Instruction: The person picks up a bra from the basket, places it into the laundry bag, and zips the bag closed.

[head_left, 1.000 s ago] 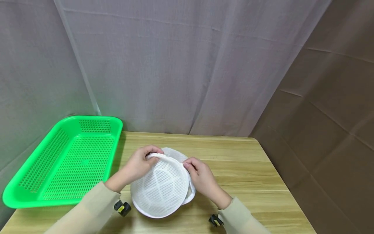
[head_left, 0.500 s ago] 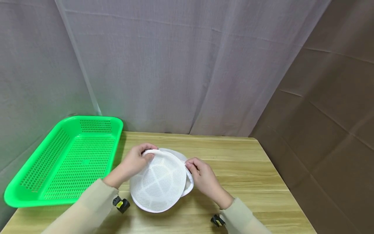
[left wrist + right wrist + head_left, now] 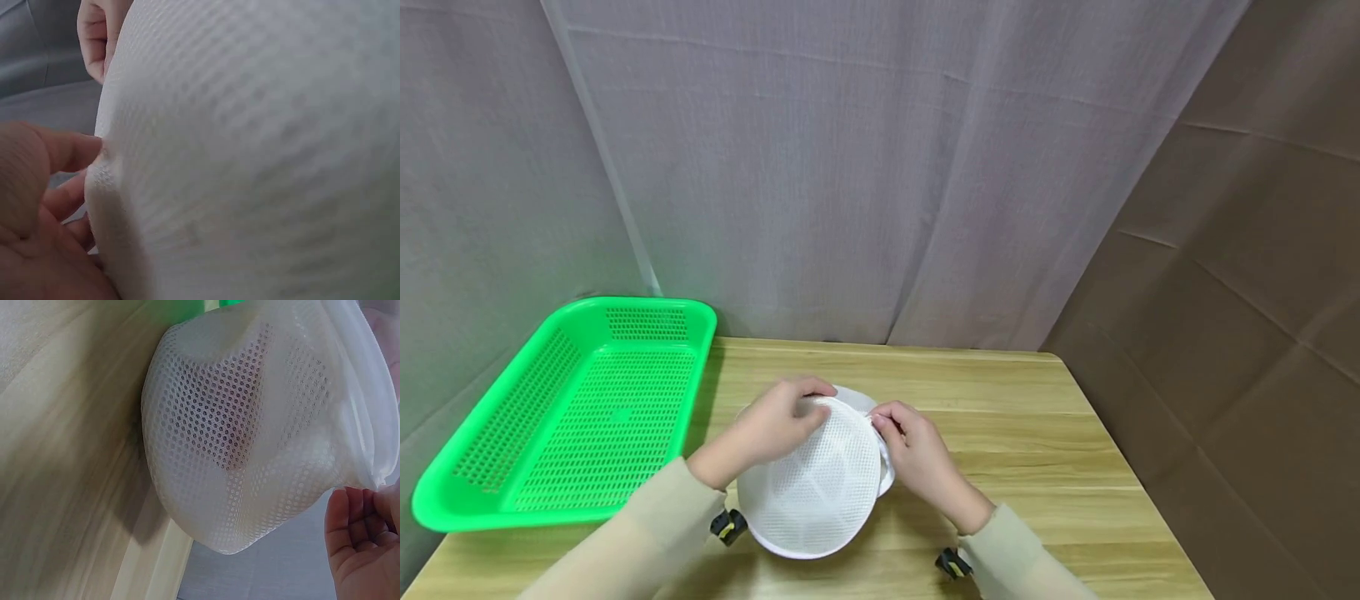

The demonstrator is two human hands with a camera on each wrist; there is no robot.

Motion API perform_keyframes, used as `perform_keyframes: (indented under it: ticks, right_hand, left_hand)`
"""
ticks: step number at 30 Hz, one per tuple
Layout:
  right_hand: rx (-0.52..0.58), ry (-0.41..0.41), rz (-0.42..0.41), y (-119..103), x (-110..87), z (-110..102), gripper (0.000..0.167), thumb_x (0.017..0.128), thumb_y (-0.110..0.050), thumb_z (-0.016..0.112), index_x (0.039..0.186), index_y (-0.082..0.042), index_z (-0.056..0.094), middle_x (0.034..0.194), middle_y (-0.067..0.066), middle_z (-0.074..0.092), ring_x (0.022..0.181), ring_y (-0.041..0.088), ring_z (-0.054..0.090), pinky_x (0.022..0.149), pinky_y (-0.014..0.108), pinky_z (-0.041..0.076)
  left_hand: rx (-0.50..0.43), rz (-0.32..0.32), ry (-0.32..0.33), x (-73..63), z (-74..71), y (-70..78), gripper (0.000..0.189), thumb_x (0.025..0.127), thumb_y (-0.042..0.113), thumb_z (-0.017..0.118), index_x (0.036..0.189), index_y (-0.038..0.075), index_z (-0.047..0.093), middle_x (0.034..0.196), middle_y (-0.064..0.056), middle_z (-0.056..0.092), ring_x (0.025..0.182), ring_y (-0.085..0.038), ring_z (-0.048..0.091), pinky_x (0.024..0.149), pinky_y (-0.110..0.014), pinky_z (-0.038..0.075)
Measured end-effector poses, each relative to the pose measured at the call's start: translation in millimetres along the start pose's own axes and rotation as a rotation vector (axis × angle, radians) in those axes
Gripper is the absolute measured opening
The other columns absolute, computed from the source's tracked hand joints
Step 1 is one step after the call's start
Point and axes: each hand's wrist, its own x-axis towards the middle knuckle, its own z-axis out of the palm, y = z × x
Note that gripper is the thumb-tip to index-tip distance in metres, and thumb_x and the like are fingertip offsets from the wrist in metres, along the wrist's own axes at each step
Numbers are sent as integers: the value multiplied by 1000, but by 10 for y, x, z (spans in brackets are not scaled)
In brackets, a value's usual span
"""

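A round white mesh laundry bag (image 3: 812, 500) is held up over the table, its flat circular face turned toward me in the head view. My left hand (image 3: 782, 421) pinches the upper rim between thumb and fingers; the left wrist view shows the thumb (image 3: 72, 152) on the mesh face at the edge. My right hand (image 3: 921, 458) pinches the rim at its right side, where the right wrist view shows a seam band (image 3: 375, 394) running down to the fingertips. Behind the front face, the bag's soft mesh side (image 3: 219, 406) bulges out.
A large green plastic basket (image 3: 700, 367) with perforated walls stands on the left of the wooden table (image 3: 1037, 467). Grey curtain (image 3: 812, 167) hangs behind the table, and a brown cloth wall (image 3: 1240, 333) rises along the right.
My left hand shifted slightly left with the rim, then slid right along the upper edge, nearer the right hand. The bag's face tilted a little; the right hand stayed nearly in place.
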Motion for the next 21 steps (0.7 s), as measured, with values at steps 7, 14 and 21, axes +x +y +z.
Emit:
perform_keyframes:
  ticks: [7,14,21]
  right_hand:
    - [4,-19,-3,-13,-8,10,14,97,-14,59,92,-24,67,92,-15,64,86,6,61,76,31,51]
    - [-21,-10,-38,-16,-22,23,14,96,-11,60,91,-22,67,90,-15,63,85,6,60,75,31,51]
    - [-38,-23,-59,-27,-28,20,13,96,-12,60,90,-21,66,86,-14,61,81,6,59,72,30,50]
  left_hand:
    - [49,47,0,3,50,-12,16,90,0,64,104,5,70,107,-8,66,107,-25,60,94,-43,46]
    - [80,96,43,14,52,-46,13,89,-1,65,97,7,70,99,-4,67,100,-23,63,89,-41,49]
    - [100,116,90,21,51,-64,13,88,-1,66,95,9,71,98,-3,68,97,-22,63,87,-41,49]
